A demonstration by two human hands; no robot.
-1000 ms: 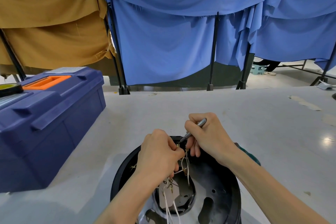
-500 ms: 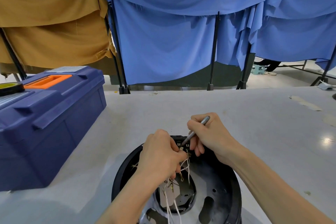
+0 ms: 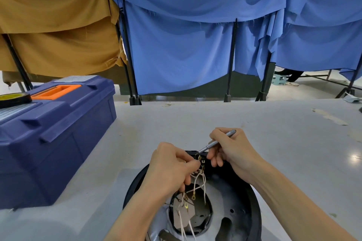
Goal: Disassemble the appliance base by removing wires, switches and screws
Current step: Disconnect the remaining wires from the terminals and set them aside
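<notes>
Head view: round black appliance base (image 3: 242, 206) lies on the grey bench (image 3: 284, 143) at bottom centre, close to the person, its open side up, silver inner plate showing. The lower edge is cut off by the frame.

Left hand (image 3: 168, 168) is over the base's far left part, its fingers (image 3: 193, 164) curled and pinching a bunch of thin white wires (image 3: 198, 180) near the brass terminals (image 3: 201, 161) at the far rim. The wires hang loose into the middle opening; some end in small ring lugs (image 3: 193, 197).

Right hand (image 3: 232, 148) is just right of the left one, over the far rim, gripping a slim metal screwdriver (image 3: 216, 143) like a pen. Thumb and forefinger are clenched round the shaft, the other fingers curled under. The tip points down-left and sits right at the terminals; can't tell if it's touching a screw.

Blue toolbox (image 3: 58, 135) with orange handle (image 3: 56, 90) stands on the bench at left, well apart from the base, lid down. Dark tape roll (image 3: 13, 99) sits on its lid at far left.

Behind the bench: brown cloth (image 3: 54, 35) and blue cloth (image 3: 176, 55) draped over black stands.
</notes>
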